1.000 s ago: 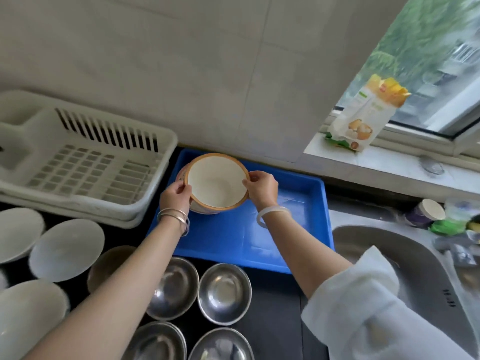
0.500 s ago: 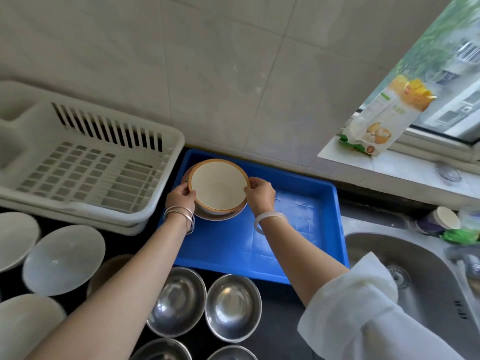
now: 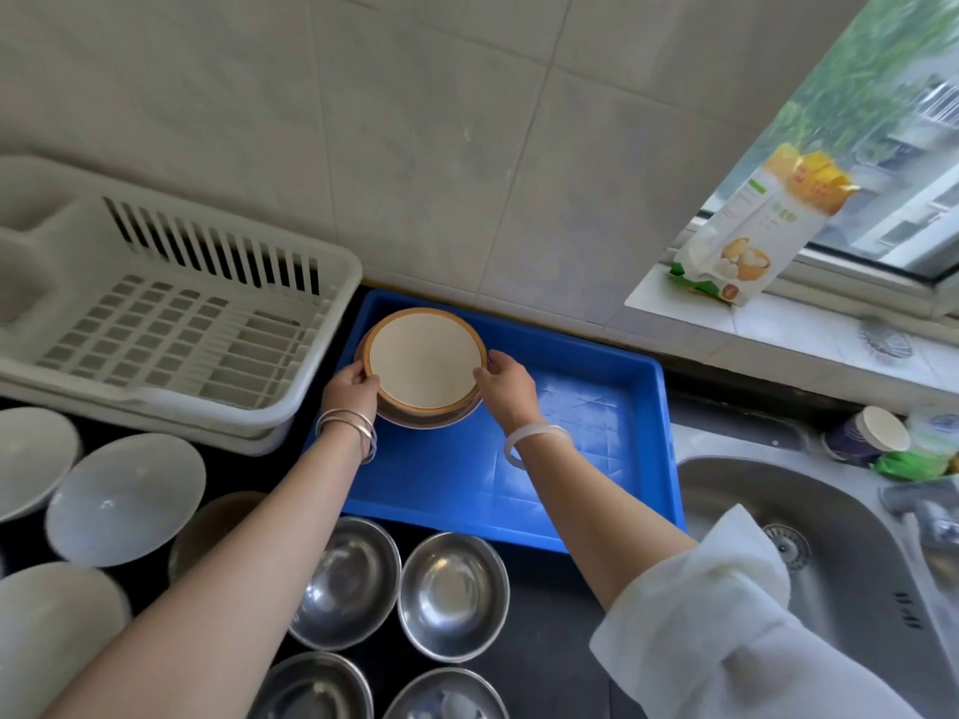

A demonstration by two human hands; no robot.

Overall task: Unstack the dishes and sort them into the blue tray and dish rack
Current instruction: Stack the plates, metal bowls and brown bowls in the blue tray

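With the blue tray (image 3: pixel 519 474) taken as the clock, the cream bowl (image 3: pixel 425 358) is seen nested in a darker one at its 11 o'clock corner, pinched at the rim by left hand (image 3: pixel 350 389) and right hand (image 3: pixel 506 384), so it's probably best lowered level and let go evenly.

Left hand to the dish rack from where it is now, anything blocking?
Probably yes. The left hand grips the brown-rimmed bowl in the blue tray; the dish rack sits right beside it with nothing between, but the hand must release the bowl first.
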